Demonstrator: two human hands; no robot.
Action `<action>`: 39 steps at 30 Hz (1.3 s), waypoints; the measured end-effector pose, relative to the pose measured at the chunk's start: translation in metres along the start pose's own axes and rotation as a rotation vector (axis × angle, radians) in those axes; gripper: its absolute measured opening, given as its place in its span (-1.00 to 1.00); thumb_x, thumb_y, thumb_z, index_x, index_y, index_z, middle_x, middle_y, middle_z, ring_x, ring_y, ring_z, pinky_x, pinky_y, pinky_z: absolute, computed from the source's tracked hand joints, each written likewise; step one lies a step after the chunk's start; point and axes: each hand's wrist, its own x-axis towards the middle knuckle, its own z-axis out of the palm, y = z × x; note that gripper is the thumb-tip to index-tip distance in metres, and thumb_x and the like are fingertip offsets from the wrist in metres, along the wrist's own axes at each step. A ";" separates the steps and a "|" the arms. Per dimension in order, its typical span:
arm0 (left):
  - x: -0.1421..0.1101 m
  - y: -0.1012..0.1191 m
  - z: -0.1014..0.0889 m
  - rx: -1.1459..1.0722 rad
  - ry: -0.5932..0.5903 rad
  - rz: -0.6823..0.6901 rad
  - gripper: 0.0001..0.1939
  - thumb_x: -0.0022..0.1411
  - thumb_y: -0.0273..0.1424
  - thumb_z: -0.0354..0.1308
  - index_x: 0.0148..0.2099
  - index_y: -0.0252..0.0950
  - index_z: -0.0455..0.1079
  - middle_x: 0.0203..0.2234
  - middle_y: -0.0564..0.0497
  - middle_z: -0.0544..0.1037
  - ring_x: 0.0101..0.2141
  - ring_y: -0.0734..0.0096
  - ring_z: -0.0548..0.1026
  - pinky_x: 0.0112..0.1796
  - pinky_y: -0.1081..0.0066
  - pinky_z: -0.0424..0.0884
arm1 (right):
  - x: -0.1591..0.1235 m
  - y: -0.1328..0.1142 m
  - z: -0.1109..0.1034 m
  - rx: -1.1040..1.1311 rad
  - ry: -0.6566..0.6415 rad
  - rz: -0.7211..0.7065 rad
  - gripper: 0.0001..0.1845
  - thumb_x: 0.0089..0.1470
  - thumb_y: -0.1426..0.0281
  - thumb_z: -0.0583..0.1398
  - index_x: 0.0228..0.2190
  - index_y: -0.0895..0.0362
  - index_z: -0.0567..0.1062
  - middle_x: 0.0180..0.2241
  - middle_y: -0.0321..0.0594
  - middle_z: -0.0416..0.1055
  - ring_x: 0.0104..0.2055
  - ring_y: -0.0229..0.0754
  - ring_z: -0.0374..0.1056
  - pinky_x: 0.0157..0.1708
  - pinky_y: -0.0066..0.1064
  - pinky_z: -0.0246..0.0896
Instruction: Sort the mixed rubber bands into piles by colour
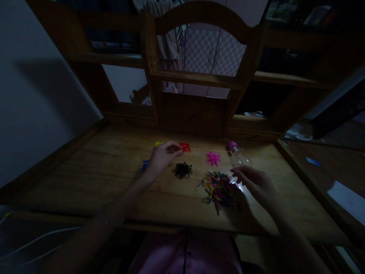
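Observation:
My left hand [164,155] is over the left-centre of the table, fingertips pinched together beside a small pile of red rubber bands [185,147]. Whatever it pinches is too small to make out. Partly behind this hand and wrist lie yellow rubber bands [158,143] and blue rubber bands [145,165]. A black rubber band pile [183,170] sits to its lower right. My right hand [255,182] has thumb and fingers drawn together at the right edge of a large mixed-colour heap of rubber bands [219,189]; anything between the fingertips is unclear. Pink rubber bands [213,158] lie above the heap.
A clear bottle with a purple cap [233,144] lies just beyond my right hand. At the back of the wooden table [114,171] rises a wooden shelf frame [196,78]. A side surface at right carries a white paper [346,199] and a blue card [313,161].

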 end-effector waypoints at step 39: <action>-0.040 0.053 0.080 0.516 -0.735 0.672 -0.82 0.34 -0.53 0.03 -0.10 -0.25 0.42 -0.17 -0.05 0.45 -0.12 0.27 0.38 -0.10 0.31 0.30 | -0.049 0.032 0.010 -0.059 0.367 0.041 -0.80 0.17 0.33 0.16 -0.25 0.09 0.58 -0.26 -0.19 0.56 -0.25 -0.14 0.49 -0.24 -0.33 0.37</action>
